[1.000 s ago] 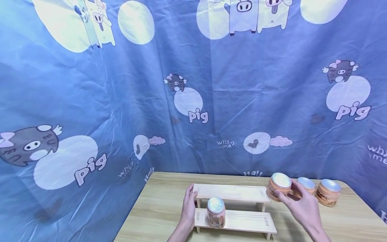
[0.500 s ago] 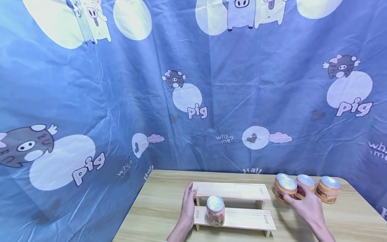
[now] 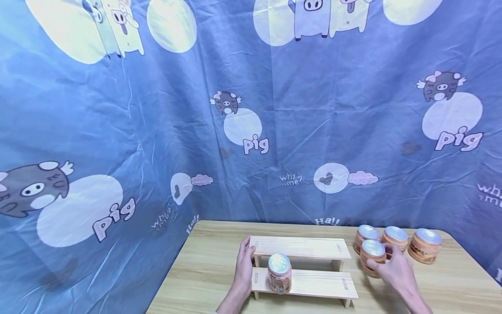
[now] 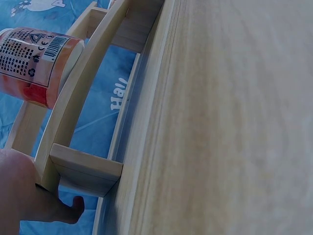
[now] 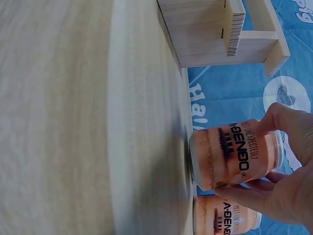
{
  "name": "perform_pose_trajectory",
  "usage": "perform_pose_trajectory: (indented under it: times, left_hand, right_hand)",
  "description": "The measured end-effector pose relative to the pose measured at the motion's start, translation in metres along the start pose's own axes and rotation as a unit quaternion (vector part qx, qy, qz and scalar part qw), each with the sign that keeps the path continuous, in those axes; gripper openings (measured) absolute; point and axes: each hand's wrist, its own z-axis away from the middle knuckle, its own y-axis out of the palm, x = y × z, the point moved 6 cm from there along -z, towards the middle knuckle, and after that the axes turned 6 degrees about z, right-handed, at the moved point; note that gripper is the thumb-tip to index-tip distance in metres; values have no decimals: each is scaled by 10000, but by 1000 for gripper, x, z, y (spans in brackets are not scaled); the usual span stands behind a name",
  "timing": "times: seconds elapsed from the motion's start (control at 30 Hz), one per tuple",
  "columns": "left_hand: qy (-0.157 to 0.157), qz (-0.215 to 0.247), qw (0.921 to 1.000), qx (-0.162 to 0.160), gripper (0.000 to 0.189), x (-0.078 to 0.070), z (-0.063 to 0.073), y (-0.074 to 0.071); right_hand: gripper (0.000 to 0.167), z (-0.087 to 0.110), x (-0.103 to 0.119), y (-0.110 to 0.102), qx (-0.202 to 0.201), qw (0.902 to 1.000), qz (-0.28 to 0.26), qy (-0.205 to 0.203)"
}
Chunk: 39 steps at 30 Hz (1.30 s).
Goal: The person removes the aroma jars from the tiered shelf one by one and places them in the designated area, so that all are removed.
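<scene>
In the head view, my left hand [image 3: 243, 269] holds the left end of a two-tier wooden rack [image 3: 302, 247], its fingers at the upper shelf. On the lower shelf, towards the left, stands a jar [image 3: 280, 279] with a silvery lid; its barcode label shows in the left wrist view. My right hand [image 3: 397, 269] grips another orange-labelled jar [image 3: 372, 261] right of the rack, thumb on one side and fingers on the other. The right wrist view shows this gripped jar [image 5: 234, 155] upright, its base close over the table.
Behind the gripped jar, a row of similar jars stands near the table's back edge: a left jar [image 3: 367, 234], a middle jar [image 3: 396, 235] and a right jar [image 3: 425, 248]. A blue printed cloth [image 3: 298, 131] hangs behind the wooden table [image 3: 204, 261].
My right hand has carried its jar from beside the upper shelf rightward, then nearer to me and lower, uncovering the left jar of the back row. The left hand keeps its place on the rack.
</scene>
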Motion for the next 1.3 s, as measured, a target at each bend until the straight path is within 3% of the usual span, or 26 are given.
perform_pose_trajectory:
  times: [0.17, 0.37, 0.47, 0.53, 0.67, 0.8, 0.9, 1.13, 1.3]
  left_hand:
    - [-34, 39, 10000, 5, 57, -1, 1, -3]
    - [-36, -9, 10000, -29, 58, -3, 2, -9]
    - [-51, -17, 10000, -66, 57, -4, 2, -12]
    - [-64, -17, 9999, -76, 57, -3, 2, -13]
    - [-82, -16, 9999, -63, 57, -2, 1, -13]
    - [-93, -3, 10000, -31, 57, -1, 0, -11]
    - [-107, 0, 9999, -3, 57, -1, 0, -10]
    - [-69, -88, 9999, 12, 57, -7, -5, -7]
    - [-65, -162, 9998, 36, 56, -6, -9, -6]
  right_hand:
    - [74, 1, 0, 2, 122, 9998, -21, 169]
    - [73, 1, 1, 7, 646, 9970, -157, 389]
    - [74, 1, 9, 7, 742, 9969, -151, 202]
    - [76, 0, 19, 5, 597, 9980, -170, -91]
    - [78, 6, 46, -7, 75, 9986, -154, -493]
    - [63, 21, 85, -23, -582, 9964, -282, -548]
    - [51, 36, 120, -26, -842, 9923, -571, -707]
    - [37, 73, 192, 4, -328, 9873, -944, -1232]
    - [50, 88, 222, 39, 437, 9888, -841, -1152]
